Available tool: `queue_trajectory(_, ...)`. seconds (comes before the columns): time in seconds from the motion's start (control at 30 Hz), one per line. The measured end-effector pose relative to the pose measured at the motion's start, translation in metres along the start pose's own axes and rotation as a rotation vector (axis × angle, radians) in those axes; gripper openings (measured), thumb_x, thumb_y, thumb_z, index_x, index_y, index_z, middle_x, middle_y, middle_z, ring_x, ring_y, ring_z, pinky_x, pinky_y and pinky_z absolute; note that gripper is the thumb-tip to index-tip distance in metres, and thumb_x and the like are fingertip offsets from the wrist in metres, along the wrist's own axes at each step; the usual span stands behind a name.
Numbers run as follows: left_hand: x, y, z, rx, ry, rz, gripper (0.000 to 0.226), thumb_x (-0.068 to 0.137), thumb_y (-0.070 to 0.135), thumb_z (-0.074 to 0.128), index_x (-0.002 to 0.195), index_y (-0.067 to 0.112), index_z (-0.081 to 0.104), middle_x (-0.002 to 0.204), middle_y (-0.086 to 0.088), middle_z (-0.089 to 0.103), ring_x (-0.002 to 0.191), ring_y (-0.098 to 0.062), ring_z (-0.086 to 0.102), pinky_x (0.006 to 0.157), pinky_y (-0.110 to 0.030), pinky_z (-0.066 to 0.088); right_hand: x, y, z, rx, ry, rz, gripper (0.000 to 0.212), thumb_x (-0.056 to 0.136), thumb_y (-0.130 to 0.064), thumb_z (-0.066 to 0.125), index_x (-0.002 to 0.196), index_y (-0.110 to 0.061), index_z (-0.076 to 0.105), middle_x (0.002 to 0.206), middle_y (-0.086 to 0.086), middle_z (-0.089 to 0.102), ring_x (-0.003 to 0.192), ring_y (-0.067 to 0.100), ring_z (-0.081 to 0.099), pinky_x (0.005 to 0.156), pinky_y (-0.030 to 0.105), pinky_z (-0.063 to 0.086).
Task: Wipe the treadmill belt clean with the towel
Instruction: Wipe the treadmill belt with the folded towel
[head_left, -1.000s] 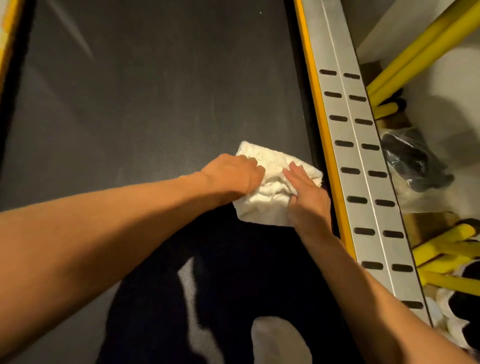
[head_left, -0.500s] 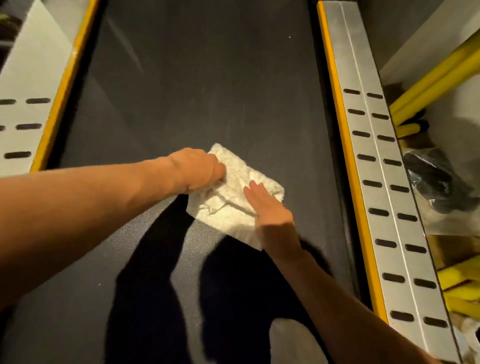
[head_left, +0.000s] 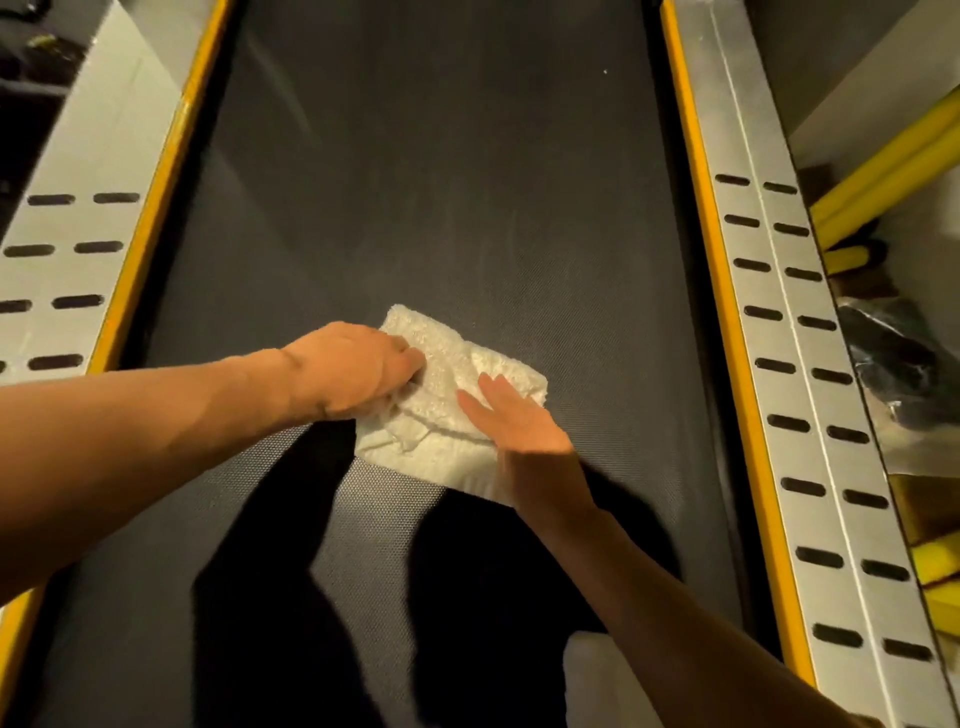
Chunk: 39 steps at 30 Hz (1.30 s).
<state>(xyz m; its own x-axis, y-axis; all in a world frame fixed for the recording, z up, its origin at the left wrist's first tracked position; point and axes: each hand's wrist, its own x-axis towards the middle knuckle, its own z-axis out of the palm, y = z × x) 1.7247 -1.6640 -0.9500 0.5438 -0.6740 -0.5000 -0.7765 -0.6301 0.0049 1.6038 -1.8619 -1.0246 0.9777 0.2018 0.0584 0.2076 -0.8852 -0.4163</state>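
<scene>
left hand (head_left: 358, 371) fist gripping towel (head_left: 447, 415) | right hand (head_left: 511, 421) flat, pressing towel | belt (head_left: 441, 208) | no legible writing

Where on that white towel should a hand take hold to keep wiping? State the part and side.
Grip the towel at its bunched left edge, coming from the left, where the left hand already curls its fingers into raised folds; elsewhere it lies flat under the right hand.

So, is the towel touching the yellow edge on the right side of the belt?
No, the towel lies mid-belt, with bare dark belt between it and the right yellow edge.
</scene>
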Motion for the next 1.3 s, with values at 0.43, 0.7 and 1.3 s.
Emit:
queue_trajectory(0.43,-0.026,-0.015,-0.002,0.053,-0.104,-0.063,0.031,0.091,0.039,0.051,0.122,0.034,0.048,0.124,0.013,0.054,0.112,-0.014,0.055,0.085,-0.027,0.045,0.018,-0.027,0.003,0.107,-0.280,-0.053,0.065,0.089,0.001,0.021,0.147,-0.029,0.027,0.157,-0.007,0.016,0.143,0.007,0.005,0.119,0.034,0.012)
queue_trajectory(0.7,-0.057,0.015,0.027,0.011,-0.140,-0.017,0.039,0.096,0.043,0.039,0.131,0.025,0.040,0.126,0.004,0.053,0.112,-0.020,0.055,0.090,-0.034,0.048,-0.015,-0.026,0.009,0.127,0.021,-0.085,0.040,0.098,-0.012,0.032,0.131,-0.018,0.054,0.135,0.004,0.055,0.126,0.019,0.048,0.109,0.027,0.029)
queue_trajectory(1.3,-0.103,-0.048,0.048,-0.140,-0.118,-0.222,0.038,0.092,0.040,0.052,0.129,0.037,0.046,0.128,0.013,0.051,0.109,-0.010,0.055,0.091,-0.025,0.047,0.035,-0.085,0.026,0.169,-0.390,-0.175,0.060,0.092,-0.016,0.019,0.148,-0.037,0.018,0.159,-0.008,0.008,0.146,0.015,0.000,0.119,0.039,0.011)
